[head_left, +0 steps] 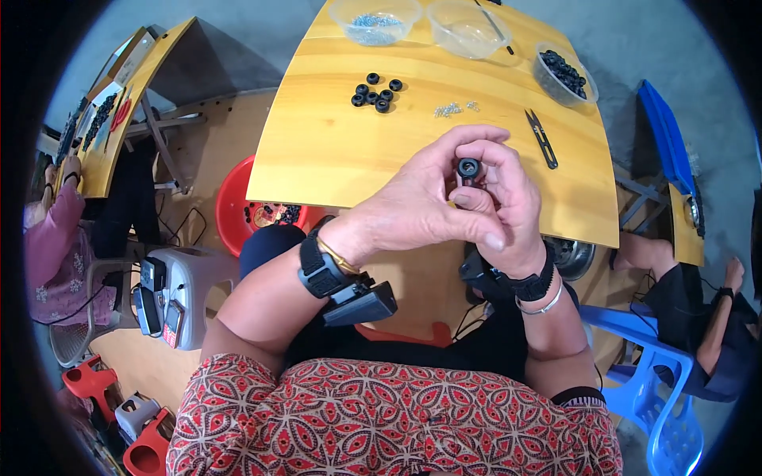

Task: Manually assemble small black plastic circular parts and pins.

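In front of my chest, over the table's near edge, my two hands meet. My right hand point(516, 208) is closed, its thumb and curled fingers pinching a small black round part point(469, 167). The part has a ring-shaped top with a metallic-looking centre. My left hand point(413, 194) lies close against the right, thumb and index finger stretched apart around the part and the right fingertips. Its remaining fingers are mostly hidden. Beyond the hands, several similar black round parts point(373, 97) sit grouped on the yellow table point(309, 151), with small clear or silvery pieces point(448, 109) scattered beside them.
Black thread snips point(541, 139) lie at the table's right. Along the far side stand clear tubs: one with bluish-silver bits point(375, 30), another point(468, 32), and one of black parts point(563, 75). A red basin point(236, 214) is below left, a blue chair point(651, 357) right. People sit on both sides.
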Available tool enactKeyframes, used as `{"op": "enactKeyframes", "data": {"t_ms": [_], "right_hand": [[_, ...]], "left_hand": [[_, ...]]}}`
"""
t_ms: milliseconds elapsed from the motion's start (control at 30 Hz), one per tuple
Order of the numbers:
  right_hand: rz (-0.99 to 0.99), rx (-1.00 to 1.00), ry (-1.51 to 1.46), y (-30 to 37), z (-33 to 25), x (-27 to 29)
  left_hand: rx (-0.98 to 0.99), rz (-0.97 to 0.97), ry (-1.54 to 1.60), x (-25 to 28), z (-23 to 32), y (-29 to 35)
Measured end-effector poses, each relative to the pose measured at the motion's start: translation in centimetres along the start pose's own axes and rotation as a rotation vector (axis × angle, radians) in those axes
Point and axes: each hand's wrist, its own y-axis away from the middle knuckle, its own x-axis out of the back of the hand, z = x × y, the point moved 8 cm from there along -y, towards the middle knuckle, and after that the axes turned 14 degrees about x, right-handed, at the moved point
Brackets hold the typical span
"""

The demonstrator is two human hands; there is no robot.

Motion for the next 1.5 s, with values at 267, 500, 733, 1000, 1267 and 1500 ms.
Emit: {"op": "enactKeyframes", "data": {"t_ms": [267,500,733,1000,1267,1500], "right_hand": [[0.023,-0.068,0.025,0.4,2.9,0.5],[-0.044,-0.092,0.062,0.2,4.0,0.8],[-0.132,0.021,0.246,-1.7,2.7,1.8],[-0.264,-0.003,0.291,-2.0,2.2,1.3],[-0.326,-0.013,0.303,-1.6,2.6,0.4],[-0.331,0.001,0.296,-1.6,2.8,0.0]], "left_hand": [[-0.136,0.130,-0.167,2.0,-1.5,-2.8],[-0.118,0.201,-0.223,3.4,-2.6,-3.6],[-0.015,0.164,0.109,4.6,-2.9,-3.6],[0.381,-0.071,0.416,4.0,-4.9,-2.7],[0.317,-0.022,0.298,4.0,-4.9,-2.6],[0.336,0.059,0.228,4.2,-5.1,-2.4]]}}
